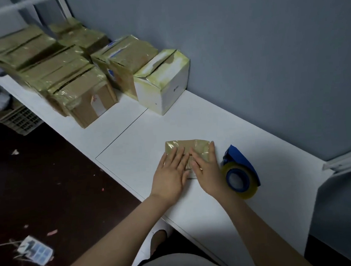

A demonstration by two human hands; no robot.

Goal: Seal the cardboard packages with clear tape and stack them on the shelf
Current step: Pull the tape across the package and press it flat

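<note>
A small flat cardboard package (pixel 189 147) wrapped in shiny clear tape lies on the white table (pixel 242 139). My left hand (pixel 171 173) presses flat on its left part with straight fingers. My right hand (pixel 206 170) lies flat on its right part, fingers stretched to the far edge. Most of the package's near half is hidden under both hands. A blue tape dispenser (pixel 241 171) with a roll of clear tape stands just right of my right hand, not touched.
Several taped cardboard packages (pixel 68 73) are stacked at the far left of the table. A taped white box (pixel 163 82) stands against the grey wall. A power strip (pixel 35 250) with cables lies on the dark floor at left. A white crate (pixel 19 119) sits below.
</note>
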